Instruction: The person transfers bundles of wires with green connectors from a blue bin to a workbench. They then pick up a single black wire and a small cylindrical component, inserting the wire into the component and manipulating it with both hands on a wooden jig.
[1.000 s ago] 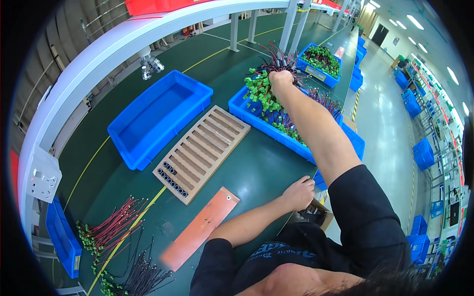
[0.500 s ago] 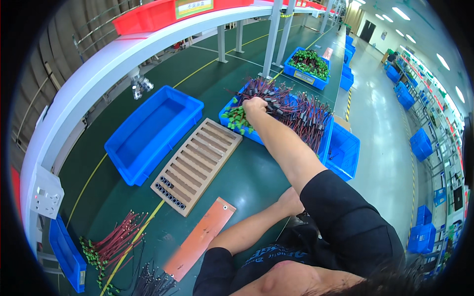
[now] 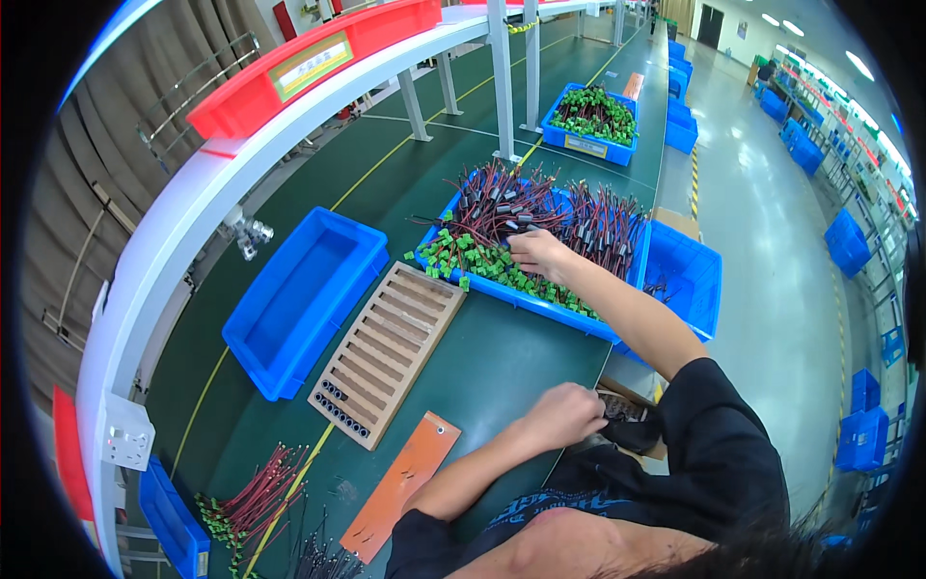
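Note:
My right hand (image 3: 542, 254) reaches over a blue bin (image 3: 521, 297) full of dark red and black cables (image 3: 598, 222) with green connectors (image 3: 468, 253) and black sleeves. Its fingers are curled down among the cables; what they pinch, if anything, is too small to make out. Close to my body, by the table's front edge, my left hand (image 3: 567, 415) is closed in a fist, its contents hidden. Beside it is a cardboard box (image 3: 617, 394) with dark contents. A wooden slotted tray (image 3: 424, 333) lies left of the cable bin, with small black cylinders (image 3: 342, 413) in its nearest slots.
An empty-looking blue bin (image 3: 304, 299) sits left of the tray. An orange strip (image 3: 403, 482) lies nearer me, with loose red cables (image 3: 265, 492) and black wires (image 3: 323, 560) to its left. Another blue bin (image 3: 690, 280) adjoins the cable bin. A white-framed shelf (image 3: 193, 193) arches overhead.
My right hand has moved right and nearer across the cable bin. My left hand has risen into fuller view by the table edge. The whole view has shifted slightly.

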{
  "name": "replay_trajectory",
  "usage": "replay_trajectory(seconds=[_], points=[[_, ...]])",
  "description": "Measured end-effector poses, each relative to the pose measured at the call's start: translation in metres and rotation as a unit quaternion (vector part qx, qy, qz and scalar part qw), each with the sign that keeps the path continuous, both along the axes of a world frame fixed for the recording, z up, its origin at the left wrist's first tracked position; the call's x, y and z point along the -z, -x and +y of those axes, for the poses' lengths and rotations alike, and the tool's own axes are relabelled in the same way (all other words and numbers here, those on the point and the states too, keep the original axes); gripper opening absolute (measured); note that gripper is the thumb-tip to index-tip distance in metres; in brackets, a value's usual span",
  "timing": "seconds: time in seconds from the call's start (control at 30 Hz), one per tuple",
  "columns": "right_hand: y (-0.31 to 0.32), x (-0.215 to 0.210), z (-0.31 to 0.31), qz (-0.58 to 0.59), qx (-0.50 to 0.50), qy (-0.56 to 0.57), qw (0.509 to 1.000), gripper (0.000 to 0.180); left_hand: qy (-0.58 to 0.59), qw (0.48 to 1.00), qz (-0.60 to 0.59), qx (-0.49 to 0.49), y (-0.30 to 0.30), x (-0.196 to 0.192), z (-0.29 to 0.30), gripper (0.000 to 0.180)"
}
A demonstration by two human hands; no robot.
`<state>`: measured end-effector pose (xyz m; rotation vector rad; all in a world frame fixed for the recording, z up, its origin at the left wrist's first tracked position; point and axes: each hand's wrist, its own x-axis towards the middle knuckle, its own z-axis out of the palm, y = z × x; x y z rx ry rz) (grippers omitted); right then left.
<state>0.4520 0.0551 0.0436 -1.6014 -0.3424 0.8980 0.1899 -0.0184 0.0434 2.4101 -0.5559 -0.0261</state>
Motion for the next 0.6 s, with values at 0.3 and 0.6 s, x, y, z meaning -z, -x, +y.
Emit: replay_trajectory(seconds=[0.3,0.6], points=[[-0.03,0.021,0.011,0.379,0.151,-0.171,0.897,0.072,-0.144,0.797,0.039,-0.585,-0.133,-0.104,0.265,0.081],[-0.021,0.03,0.048,0.391,0.126,-0.237,0.88,0.093,-0.059,0.875,-0.035,-0.478,-0.21,-0.045,0.289,0.058]])
